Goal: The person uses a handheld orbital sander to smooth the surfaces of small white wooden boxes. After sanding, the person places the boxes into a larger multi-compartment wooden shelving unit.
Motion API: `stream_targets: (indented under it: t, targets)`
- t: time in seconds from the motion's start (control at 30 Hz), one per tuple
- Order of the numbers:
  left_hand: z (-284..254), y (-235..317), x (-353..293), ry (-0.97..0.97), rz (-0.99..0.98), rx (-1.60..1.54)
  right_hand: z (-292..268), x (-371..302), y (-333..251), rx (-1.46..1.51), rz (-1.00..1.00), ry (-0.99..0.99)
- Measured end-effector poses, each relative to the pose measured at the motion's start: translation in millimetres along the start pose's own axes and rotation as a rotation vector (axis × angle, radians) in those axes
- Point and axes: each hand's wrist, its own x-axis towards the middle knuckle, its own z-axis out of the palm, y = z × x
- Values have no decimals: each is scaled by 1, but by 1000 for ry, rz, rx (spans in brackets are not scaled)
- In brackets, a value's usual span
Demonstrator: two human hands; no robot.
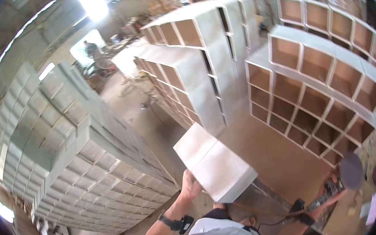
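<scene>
In front of my body is a white box-shaped piece (224, 167), tilted, with a seam across it; it may be two boxes end to end. My left hand (190, 186) grips its left side, with the fingers partly hidden against it. A dark band with a small black device (181, 224) is on my left wrist. My right hand does not show; the white piece may hide it.
Stacks of pale grey compartment units (106, 173) stand at left. White cabinets with brown open compartments (307, 104) stand at right and ahead (214, 26). A purple-grey disc (352, 171) and tool (320, 200) lie on a cluttered bench (347, 215) at lower right. A person (90, 48) is far back.
</scene>
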Motion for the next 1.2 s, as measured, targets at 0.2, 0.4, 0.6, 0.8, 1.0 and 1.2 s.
stream_targets:
  t: [0.2, 0.4, 0.6, 0.8, 1.0, 1.2]
  targets:
    - [-97, 12, 18, 286, -19, -172, -2, -9, 37, -60, 95, -67]
    - [-203, 39, 145, 537, 352, -126, 3, -13, 55, -85, 82, -138]
    - [-250, 100, 321, 485, 509, 8, 7, -24, 57, -129, -12, -222]
    - [-273, 96, 469, 313, 375, 40, 1, -42, 59, -148, -94, -273]
    - [-271, 66, 536, 156, 276, 100, -4, -69, 63, -168, -156, -312]
    - [-268, 64, 543, 165, 306, 168, -14, -74, 70, -285, -228, -349]
